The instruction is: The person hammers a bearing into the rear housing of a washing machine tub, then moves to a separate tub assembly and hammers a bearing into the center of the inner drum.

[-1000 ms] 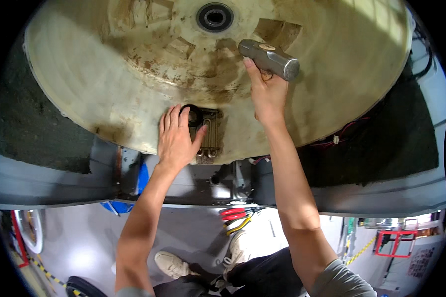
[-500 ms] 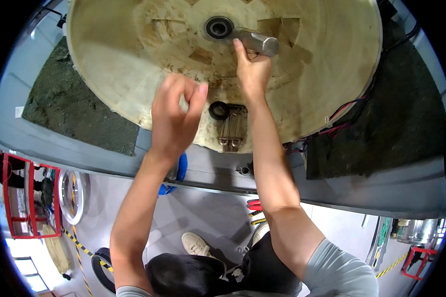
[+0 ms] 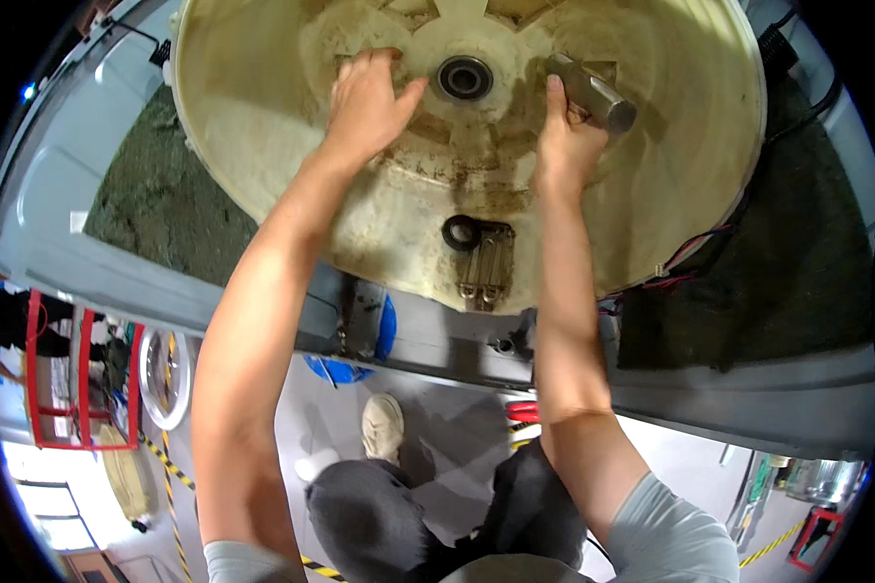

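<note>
Gripping a grey metal cylinder (image 3: 593, 92) with fingers clamped, the right hand (image 3: 566, 146) flanks the left hand (image 3: 365, 102), fingers spread flat on a stained cream tub (image 3: 690, 194).

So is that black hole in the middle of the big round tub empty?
Empty, it seems. The black-ringed hole in the cream tub shows only darkness. The right hand holds the metal cylinder beside it, not inside.

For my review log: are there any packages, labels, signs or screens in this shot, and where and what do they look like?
No packages, signs or screens show.
Possible label: a small pale rectangular patch on the grey cabinet panel, left of the round cream tub; too small to tell more.
Left hand lies on the tub; right hand holds a grey metal cylinder.
</note>
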`<action>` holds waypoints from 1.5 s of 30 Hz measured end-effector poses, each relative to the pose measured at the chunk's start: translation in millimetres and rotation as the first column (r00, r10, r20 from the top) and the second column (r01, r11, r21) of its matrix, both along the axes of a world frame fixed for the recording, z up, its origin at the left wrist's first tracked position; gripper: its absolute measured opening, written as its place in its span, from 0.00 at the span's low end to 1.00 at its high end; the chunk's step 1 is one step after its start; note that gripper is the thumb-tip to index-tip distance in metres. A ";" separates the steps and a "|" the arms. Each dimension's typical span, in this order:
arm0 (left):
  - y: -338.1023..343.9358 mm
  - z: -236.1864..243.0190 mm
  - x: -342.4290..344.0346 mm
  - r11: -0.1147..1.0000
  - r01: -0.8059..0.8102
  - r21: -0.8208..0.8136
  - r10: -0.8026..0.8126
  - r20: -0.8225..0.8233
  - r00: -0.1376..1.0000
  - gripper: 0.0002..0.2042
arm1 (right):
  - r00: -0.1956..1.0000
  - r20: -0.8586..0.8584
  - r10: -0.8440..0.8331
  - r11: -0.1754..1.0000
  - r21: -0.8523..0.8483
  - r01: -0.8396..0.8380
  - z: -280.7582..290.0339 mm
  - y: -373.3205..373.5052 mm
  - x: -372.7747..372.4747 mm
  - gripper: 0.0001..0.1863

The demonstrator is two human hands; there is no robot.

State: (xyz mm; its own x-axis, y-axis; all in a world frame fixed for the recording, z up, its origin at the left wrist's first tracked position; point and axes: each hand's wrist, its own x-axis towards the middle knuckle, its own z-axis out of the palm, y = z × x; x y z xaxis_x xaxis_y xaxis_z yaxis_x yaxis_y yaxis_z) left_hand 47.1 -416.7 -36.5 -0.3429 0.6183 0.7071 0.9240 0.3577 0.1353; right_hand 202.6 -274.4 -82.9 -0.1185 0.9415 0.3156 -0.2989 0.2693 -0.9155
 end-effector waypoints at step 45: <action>117.1 14.8 -143.9 0.830 0.279 0.483 -0.009 -0.489 0.872 0.12 | 0.925 -0.025 -0.380 0.911 0.165 0.379 -76.0 -61.8 -92.0 0.13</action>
State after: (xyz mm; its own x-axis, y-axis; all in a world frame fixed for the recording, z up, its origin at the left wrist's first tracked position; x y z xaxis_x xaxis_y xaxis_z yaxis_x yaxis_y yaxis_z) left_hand -96.8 -299.6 -21.7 0.1571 0.1221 0.9800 0.9601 0.2135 -0.1805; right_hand 110.5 -336.2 -158.9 0.2345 0.8511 0.4698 -0.1379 0.5075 -0.8505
